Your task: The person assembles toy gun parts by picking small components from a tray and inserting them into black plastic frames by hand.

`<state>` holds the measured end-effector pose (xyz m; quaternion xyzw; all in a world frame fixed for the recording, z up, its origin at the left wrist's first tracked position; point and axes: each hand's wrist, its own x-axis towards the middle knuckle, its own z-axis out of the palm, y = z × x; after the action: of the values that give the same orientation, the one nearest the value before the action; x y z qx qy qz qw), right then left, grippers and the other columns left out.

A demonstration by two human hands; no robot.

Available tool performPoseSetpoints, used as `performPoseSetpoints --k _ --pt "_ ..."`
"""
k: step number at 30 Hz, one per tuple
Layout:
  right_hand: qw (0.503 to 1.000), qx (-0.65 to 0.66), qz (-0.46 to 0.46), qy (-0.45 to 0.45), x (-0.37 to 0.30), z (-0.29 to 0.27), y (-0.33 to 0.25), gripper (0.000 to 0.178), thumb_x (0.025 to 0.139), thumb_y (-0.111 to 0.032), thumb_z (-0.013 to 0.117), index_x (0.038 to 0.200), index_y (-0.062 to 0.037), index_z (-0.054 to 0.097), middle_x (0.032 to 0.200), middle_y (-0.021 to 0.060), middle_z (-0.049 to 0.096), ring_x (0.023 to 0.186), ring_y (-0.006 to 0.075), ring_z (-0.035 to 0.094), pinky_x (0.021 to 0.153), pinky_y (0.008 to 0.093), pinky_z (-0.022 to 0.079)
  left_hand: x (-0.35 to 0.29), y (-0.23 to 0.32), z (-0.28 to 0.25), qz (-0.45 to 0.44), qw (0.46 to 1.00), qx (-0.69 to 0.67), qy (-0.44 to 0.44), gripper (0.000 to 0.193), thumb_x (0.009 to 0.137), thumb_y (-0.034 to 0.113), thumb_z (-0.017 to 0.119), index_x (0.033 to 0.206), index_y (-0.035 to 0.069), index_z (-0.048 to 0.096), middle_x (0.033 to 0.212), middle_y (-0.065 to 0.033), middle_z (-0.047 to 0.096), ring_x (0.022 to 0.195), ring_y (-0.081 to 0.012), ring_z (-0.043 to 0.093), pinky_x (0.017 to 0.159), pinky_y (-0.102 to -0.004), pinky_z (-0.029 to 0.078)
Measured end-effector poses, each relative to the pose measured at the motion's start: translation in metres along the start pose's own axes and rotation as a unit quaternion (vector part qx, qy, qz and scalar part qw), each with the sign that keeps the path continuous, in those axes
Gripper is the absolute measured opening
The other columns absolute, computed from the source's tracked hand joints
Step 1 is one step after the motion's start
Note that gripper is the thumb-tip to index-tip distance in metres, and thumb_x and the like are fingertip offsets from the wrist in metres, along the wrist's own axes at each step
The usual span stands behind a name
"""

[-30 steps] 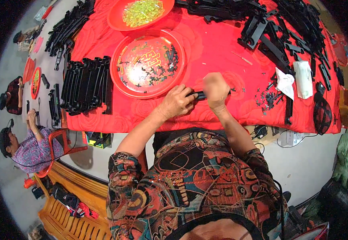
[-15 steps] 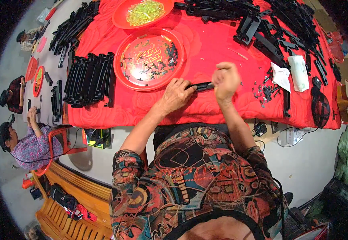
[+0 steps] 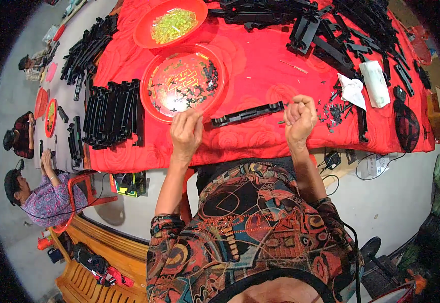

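A long black plastic part [image 3: 248,114] with raised, notched ends lies on the red cloth between my hands, touched by neither. My left hand [image 3: 185,132] is at the near rim of the round red tray [image 3: 148,108], thumb and fingers pressed together. Anything in that pinch is too small to make out. Small black cross-shaped pieces [image 3: 194,92] lie scattered in the tray. Just beyond the part's right end, my right hand [image 3: 301,120] is closed in a fist. A short, thin, dark stick-like thing [image 3: 280,122] pokes out of it; the rest is hidden.
A red bowl of yellow-green pieces [image 3: 174,26] stands behind the tray. Rows of black parts [image 3: 111,115] lie left, a heap [image 3: 331,53] far right. At right are small black bits [image 3: 336,115], crumpled tissue [image 3: 352,91] and a white roll [image 3: 374,84]. Co-workers [image 3: 48,199] sit at left.
My left hand has let go of the black part and moved left to the tray's near rim. The right hand has drawn away from the part's right end, slightly right and nearer.
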<state>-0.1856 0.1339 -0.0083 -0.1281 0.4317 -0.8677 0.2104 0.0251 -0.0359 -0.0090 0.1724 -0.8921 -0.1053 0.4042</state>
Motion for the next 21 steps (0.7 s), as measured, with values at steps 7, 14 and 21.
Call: performPoseSetpoints --k 7,14,21 --pt "0.998 0.031 0.019 -0.052 -0.001 0.012 0.012 0.015 0.086 -0.009 0.038 0.089 -0.0006 0.050 0.053 -0.0037 0.030 0.042 0.0047 0.025 0.037 0.0209 0.024 0.005 0.030 0.029 0.061 0.993 -0.025 -0.099 0.021 0.069 0.007 0.067 0.088 0.005 0.061 0.090 -0.0098 0.056 0.081 -0.0259 0.053 0.071 -0.0370 0.042" --pt "0.999 -0.027 0.025 0.001 -0.007 0.008 0.014 0.011 0.087 -0.006 0.041 0.089 -0.0007 0.051 0.053 -0.0042 0.028 0.041 0.0050 0.025 0.035 0.0207 0.023 -0.007 0.034 0.064 0.048 0.985 -0.007 -0.166 0.016 0.072 0.012 0.058 0.088 0.007 0.058 0.089 -0.0103 0.052 0.085 -0.0275 0.050 0.071 -0.0390 0.041" --pt "0.999 0.007 0.035 -0.021 -0.009 0.002 0.017 0.013 0.088 -0.007 0.040 0.090 -0.0012 0.050 0.052 -0.0034 0.028 0.041 0.0059 0.024 0.035 0.0213 0.023 -0.013 0.036 0.070 0.038 0.986 -0.030 -0.160 0.017 0.074 0.010 0.061 0.090 0.005 0.060 0.093 -0.0099 0.055 0.084 -0.0270 0.052 0.071 -0.0388 0.043"
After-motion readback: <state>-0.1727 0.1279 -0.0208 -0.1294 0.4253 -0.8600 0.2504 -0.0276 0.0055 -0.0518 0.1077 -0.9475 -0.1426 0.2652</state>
